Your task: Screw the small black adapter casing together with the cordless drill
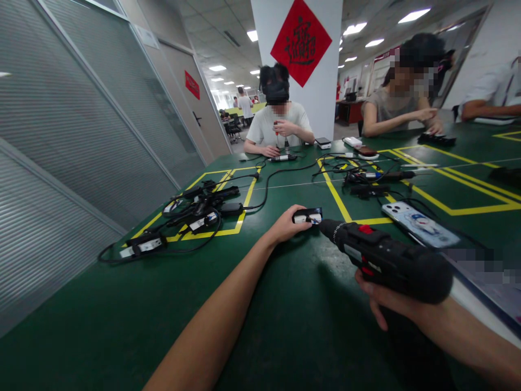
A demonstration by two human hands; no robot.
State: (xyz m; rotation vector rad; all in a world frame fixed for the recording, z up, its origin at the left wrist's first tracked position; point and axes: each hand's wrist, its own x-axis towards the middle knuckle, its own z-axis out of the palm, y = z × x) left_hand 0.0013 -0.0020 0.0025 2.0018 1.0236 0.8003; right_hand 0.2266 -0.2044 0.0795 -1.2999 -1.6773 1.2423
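My right hand (382, 293) is wrapped round the grip of a black and red cordless drill (386, 260), which points left and away from me. The drill's chuck comes close to a small black-and-white device (308, 216); whether a bit touches it I cannot tell. My left hand (290, 224) grips this device by its left end, at or just above the green table. Thumb and fingers are closed on it. The lower part of the drill is hidden behind my right hand and forearm.
Several black devices with cables (199, 212) lie to the left in a yellow-taped area. A phone (421, 224) lies at right, near more cabled tools (374, 176). Across the table one person (279, 125) works with a screwdriver; another person (401, 103) sits at right.
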